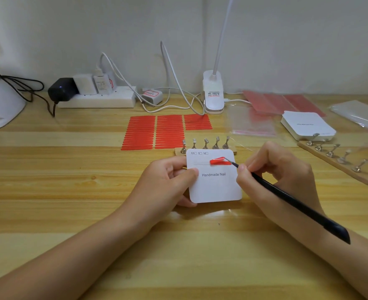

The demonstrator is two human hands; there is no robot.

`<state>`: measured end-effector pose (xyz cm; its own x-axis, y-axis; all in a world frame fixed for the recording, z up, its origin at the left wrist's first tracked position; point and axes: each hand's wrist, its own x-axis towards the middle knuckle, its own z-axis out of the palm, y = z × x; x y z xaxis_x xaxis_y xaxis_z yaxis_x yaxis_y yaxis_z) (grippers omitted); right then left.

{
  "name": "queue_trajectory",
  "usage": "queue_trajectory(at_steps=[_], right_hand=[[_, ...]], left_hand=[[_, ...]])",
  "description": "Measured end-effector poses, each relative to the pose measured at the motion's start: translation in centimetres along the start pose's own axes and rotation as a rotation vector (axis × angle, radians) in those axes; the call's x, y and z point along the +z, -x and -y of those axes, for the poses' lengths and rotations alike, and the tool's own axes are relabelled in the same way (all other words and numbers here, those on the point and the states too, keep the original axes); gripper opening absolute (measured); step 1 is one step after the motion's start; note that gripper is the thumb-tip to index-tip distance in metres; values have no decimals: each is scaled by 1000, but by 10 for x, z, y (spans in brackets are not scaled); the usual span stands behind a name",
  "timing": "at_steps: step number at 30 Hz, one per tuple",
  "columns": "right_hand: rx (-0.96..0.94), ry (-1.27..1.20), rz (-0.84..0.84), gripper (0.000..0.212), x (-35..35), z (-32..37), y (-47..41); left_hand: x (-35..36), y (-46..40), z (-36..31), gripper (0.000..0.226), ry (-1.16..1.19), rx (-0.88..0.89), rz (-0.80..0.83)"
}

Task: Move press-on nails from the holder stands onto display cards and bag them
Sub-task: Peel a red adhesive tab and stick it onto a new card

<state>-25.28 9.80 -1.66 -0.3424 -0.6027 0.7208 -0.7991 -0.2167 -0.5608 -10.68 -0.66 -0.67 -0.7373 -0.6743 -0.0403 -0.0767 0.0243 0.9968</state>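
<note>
Left hand [170, 180] pinches a smooth, round-cornered white card [215, 185]. Right hand [276, 169] fingers clamp thin black tweezers [287, 195], tip on glossy red strip [219, 161]. Wood-grain tabletop [70, 191].

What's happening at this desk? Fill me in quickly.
A person is preparing a display card printed "Handmade Nail". The left hand holds the card above the wooden table, while the right hand grips black tweezers whose tip is at a red tape strip near the card's top. Behind the card a holder stand waits; a second stand lies to the right. Sheets of red strips lie beyond.
</note>
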Motion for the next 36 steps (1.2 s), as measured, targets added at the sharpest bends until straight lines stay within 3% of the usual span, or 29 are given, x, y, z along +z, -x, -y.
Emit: queue_trajectory(at_steps=[36], right_hand=[[307,-48,-85,18,-18,-15,-14]], left_hand=[[-3,-2,2,25,39,-4,-12]])
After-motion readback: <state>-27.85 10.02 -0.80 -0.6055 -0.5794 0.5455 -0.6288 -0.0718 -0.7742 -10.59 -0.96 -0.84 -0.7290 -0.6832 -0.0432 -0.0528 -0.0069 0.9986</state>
